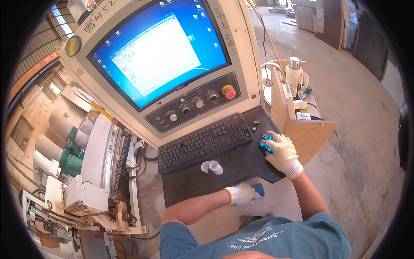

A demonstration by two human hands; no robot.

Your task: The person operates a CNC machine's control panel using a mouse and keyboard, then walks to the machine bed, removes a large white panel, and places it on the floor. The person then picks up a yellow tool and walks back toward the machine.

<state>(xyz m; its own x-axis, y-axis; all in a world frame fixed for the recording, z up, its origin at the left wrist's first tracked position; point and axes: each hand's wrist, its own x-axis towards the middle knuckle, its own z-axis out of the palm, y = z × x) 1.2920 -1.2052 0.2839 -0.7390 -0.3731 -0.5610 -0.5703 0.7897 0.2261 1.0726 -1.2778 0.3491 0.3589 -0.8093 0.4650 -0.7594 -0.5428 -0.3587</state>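
At the far left we saw woodworking machinery (pixel 103 172) with pale rollers and green parts beside the control stand. Above the middle, a large monitor (pixel 157 49) glowed blue with a white window open, and beneath it ran a panel of knobs (pixel 194 105) ending in a red stop button (pixel 229 92). A black keyboard (pixel 202 142) lay on the dark shelf (pixel 194 181), with a small clear cup (pixel 211 167) lying on its side just in front of it. Our left hand (pixel 242 194), in a white knit glove, was curled around a blue object (pixel 259 189) at the shelf's front edge; we could not tell what it was. Further right, our gloved right hand (pixel 282 153) rested palm down, fingers loosely spread, over a blue mouse (pixel 266 144) near the shelf's right corner, just beside the keyboard. We judged the mouse light, hard and smooth, a little slippery under knit fabric, best cupped from above with thumb and outer fingers at its sides. At the right stood a wooden side table (pixel 306 129) carrying a white kettle (pixel 295 75).
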